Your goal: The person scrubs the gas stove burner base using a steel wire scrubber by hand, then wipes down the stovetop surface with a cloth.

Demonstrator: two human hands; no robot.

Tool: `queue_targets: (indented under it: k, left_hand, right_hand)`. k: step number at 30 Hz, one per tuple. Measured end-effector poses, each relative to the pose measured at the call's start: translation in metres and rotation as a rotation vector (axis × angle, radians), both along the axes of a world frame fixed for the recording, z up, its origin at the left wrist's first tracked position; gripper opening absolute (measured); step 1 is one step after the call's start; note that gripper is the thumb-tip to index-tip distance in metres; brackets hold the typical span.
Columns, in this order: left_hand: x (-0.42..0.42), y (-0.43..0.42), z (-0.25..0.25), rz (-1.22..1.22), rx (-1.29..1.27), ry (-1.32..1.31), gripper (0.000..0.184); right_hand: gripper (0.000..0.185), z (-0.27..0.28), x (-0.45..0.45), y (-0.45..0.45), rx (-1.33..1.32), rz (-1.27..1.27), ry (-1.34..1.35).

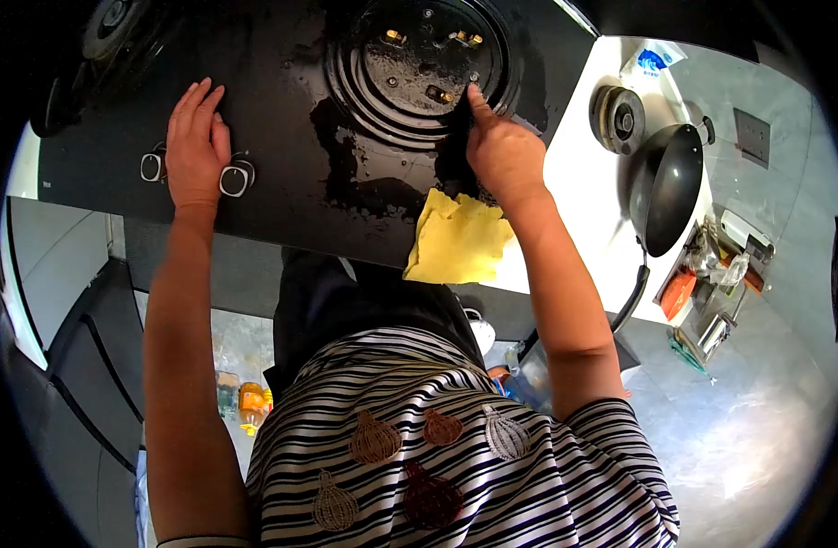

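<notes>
Currently the right hand [508, 153] points with its index finger stretched out to the rim of the round well [410, 68] in the hob [264, 78]; its other fingers are folded, and whether they grip anything cannot be told. The left hand [196, 151] lies open on the hob, between two knobs [237, 179]. The hob spans the space before the person, dark patches marking it around the well. A yellow cloth [457, 245] hangs over its front edge, near the right wrist. Beyond, on the white counter [576, 224], are a burner [611, 132] and a wok [666, 196].
</notes>
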State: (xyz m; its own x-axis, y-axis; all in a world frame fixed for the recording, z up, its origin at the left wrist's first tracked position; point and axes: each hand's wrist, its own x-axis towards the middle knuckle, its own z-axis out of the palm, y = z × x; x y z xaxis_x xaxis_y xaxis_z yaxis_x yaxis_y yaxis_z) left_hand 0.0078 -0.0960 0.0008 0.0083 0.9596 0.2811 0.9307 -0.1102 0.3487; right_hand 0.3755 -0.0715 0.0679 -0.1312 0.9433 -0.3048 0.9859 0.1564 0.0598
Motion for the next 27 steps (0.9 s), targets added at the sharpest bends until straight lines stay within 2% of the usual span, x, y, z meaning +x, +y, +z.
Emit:
queue_targets:
  k: [4, 10, 14, 16, 17, 20, 23, 24, 27]
  left_hand:
    - [-0.001, 0.002, 0.0, 0.013, 0.044, 0.026, 0.033]
    - [-0.003, 0.001, -0.002, -0.008, -0.008, -0.003, 0.036]
    - [-0.005, 0.0, -0.004, -0.009, -0.016, 0.005, 0.036]
    - [-0.006, 0.001, -0.006, -0.015, -0.003, 0.004, 0.036]
    - [-0.007, 0.001, -0.007, -0.019, 0.008, 0.004, 0.036]
    - [0.0, 0.002, -0.001, 0.006, 0.066, -0.014, 0.033]
    - [-0.004, 0.0, -0.002, -0.009, -0.003, -0.009, 0.036]
    - [-0.004, -0.002, -0.004, -0.008, -0.005, -0.014, 0.036]
    - [-0.005, 0.001, -0.004, -0.015, 0.016, 0.006, 0.036]
  right_hand:
    - [0.049, -0.009, 0.002, 0.019, 0.111, -0.049, 0.03]
    - [0.053, 0.01, -0.011, 0.006, -0.146, -0.154, 0.011]
    - [0.047, -0.005, 0.007, 0.019, -0.032, -0.168, 0.013]
    - [0.043, -0.018, 0.026, 0.033, 0.192, 0.006, 0.086]
    - [0.042, -0.02, 0.036, 0.037, 0.204, 0.07, 0.141]
    - [0.055, -0.007, 0.051, 0.042, 0.057, 0.313, 0.01]
    - [0.064, 0.01, 0.048, 0.055, -0.049, 0.376, -0.071]
    - [0.064, 0.008, 0.047, 0.058, -0.052, 0.377, -0.075]
    - [0.072, -0.006, 0.038, 0.075, 0.094, 0.626, 0.052]
